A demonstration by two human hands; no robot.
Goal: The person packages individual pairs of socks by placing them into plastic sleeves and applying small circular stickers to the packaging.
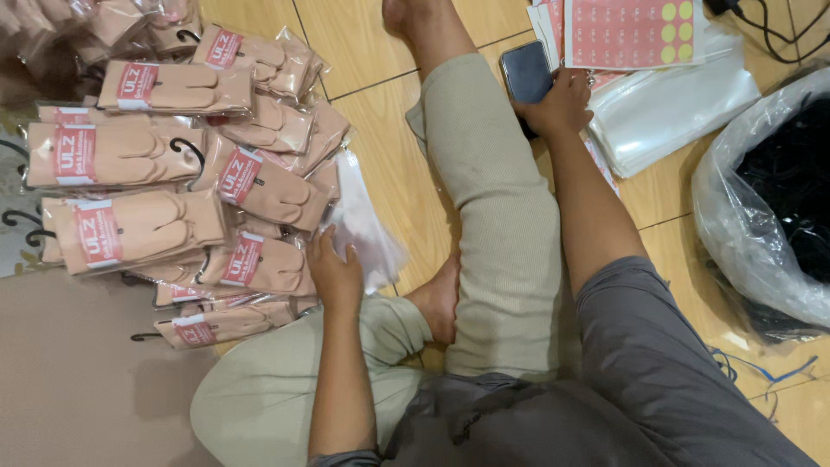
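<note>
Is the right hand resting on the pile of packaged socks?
No, the right hand rests on a dark phone lying on the floor.

I see glossy clear plastic sleeves over matt cloth socks. The floor looks like smooth, wood-toned tile.

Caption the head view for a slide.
Seated on a tiled floor, left hand on a clear plastic bag beside packaged socks; right hand on a phone.
</note>
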